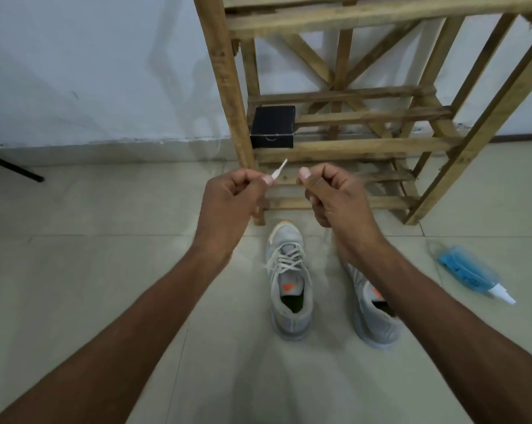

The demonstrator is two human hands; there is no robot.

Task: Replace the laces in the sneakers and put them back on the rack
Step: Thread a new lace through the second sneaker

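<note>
Two grey sneakers with orange tongue marks stand on the tiled floor, toes toward the wooden rack (344,145). The left sneaker (290,283) is laced with a pale lace. My right forearm partly covers the right sneaker (372,313), so its lacing is hidden. My left hand (228,197) is raised above the shoes and pinches a white lace end (279,171), whose tip pokes up between thumb and finger. Beside it my right hand (329,194) is curled into a fist; a faint blurred lace hangs below it.
A black box (272,127) sits on the rack's low shelf at the left. A blue bottle with a white nozzle (469,270) lies on the floor to the right. A black stand leg (13,168) crosses the floor at the far left, near the white wall.
</note>
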